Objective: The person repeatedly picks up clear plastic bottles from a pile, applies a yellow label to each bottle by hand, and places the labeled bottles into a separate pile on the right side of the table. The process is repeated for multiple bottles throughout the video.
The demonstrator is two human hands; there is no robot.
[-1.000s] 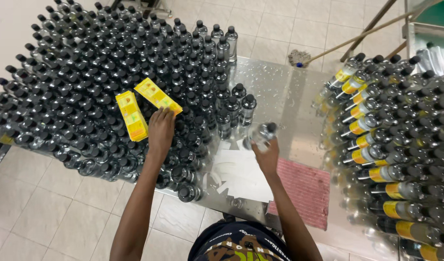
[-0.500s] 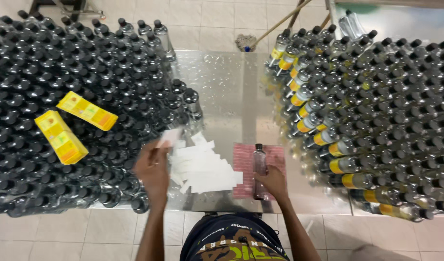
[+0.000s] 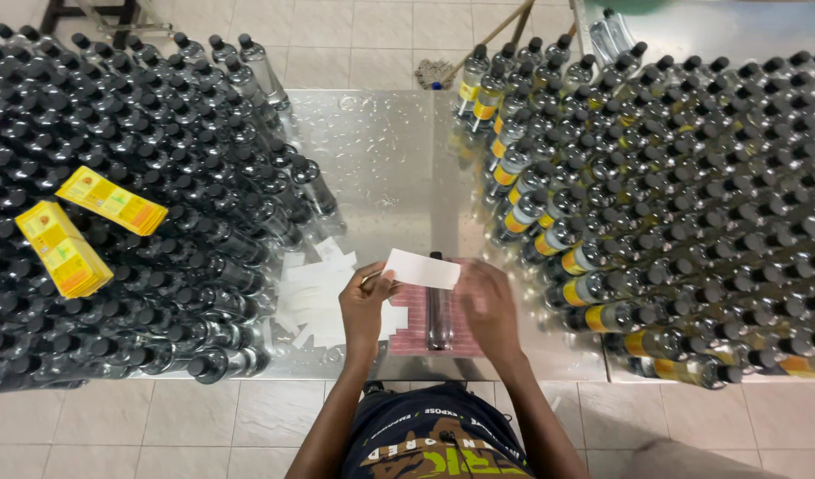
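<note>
My left hand (image 3: pixel 365 302) pinches one end of a white paper label (image 3: pixel 422 268) and holds it up over the table. My right hand (image 3: pixel 488 306) is at the label's other end, just right of a clear bottle with a black cap (image 3: pixel 437 310) that lies flat on a pink pad (image 3: pixel 413 330). Whether the right fingers grip the label or the bottle I cannot tell. A loose heap of white paper strips (image 3: pixel 314 297) lies just left of my left hand on the wet metal table (image 3: pixel 381 160).
Several black-capped bottles without labels (image 3: pixel 159 204) crowd the left side, with two stacks of yellow labels (image 3: pixel 66 244) on top. Several bottles with yellow labels (image 3: pixel 656 204) fill the right side. Broom handles (image 3: pixel 487 40) lean on the tiled floor beyond the table.
My left hand has lifted a white label from the strip heap to above the bottle. My right hand stays by the lying bottle on the pink pad. The view has shifted left.
</note>
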